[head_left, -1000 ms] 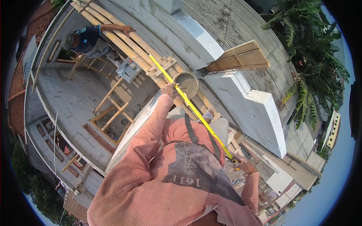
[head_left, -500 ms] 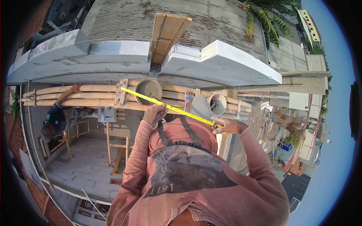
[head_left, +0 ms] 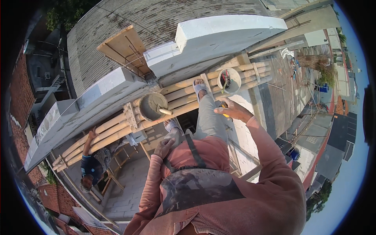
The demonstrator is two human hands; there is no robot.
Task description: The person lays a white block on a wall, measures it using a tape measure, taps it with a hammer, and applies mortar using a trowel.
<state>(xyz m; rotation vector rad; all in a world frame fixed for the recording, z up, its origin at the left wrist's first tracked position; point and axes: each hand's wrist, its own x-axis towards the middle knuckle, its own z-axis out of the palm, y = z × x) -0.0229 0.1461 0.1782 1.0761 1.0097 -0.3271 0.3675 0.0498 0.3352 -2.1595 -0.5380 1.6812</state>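
Note:
My right hand (head_left: 235,109) is closed around a yellow-and-black tape measure (head_left: 224,105), held out over the space beside my right leg. No long stretch of blade shows from it. My left hand (head_left: 163,147) hangs by my left thigh with its fingers curled; whether anything small is inside cannot be seen. Ahead of it, a bucket of grey mortar (head_left: 148,105) sits on the bamboo poles (head_left: 184,106), with a light trowel handle (head_left: 165,111) sticking out over the rim. Beyond my right hand, a white bucket (head_left: 234,83) holds several tools.
My sandalled feet (head_left: 199,87) are on the bamboo scaffold. A white block wall (head_left: 231,37) runs along its far side, with a gap where a wooden board (head_left: 124,47) stands. Below left, a co-worker (head_left: 94,168) grips the poles. Open drops show beneath the scaffold.
The yellow blade stretched between my hands is no longer out. My left hand has dropped to my thigh, my right hand has risen with the tape measure, and my view has turned.

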